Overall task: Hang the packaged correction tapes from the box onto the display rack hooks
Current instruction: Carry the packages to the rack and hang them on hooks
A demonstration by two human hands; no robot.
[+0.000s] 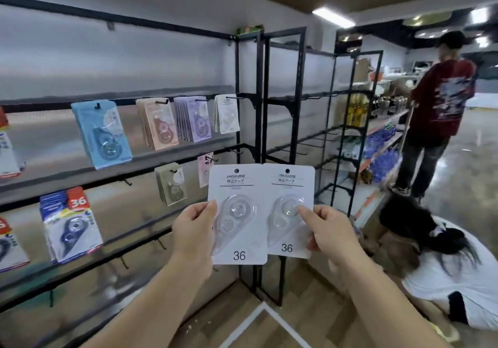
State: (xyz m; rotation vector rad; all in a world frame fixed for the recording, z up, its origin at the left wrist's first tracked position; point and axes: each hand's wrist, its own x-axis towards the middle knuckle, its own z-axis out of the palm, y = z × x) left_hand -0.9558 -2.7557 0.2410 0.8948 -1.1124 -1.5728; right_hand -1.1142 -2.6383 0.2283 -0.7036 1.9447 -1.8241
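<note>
The left grip (192,229) pinches the left pack (238,186) at its left edge, thumb on the front and fingers curled behind. The right grip (327,234) pinches the right pack (288,183), its thumb pressed on the clear blister and its fingers behind the card. Both white packs are held upright, side by side with their inner edges touching, in the air before the rack (121,171) and on no hook.

On the rack's upper rail hang blue packs (102,134), peach packs (159,124), purple packs (192,118) and white packs (226,117). On the rail below hang grey packs (172,186) and a pink pack (205,168). Lower left hang blue-and-red packs (70,223).

To the right a person in red (442,97) stands at shelves, and a person in white (458,280) crouches on the floor.
</note>
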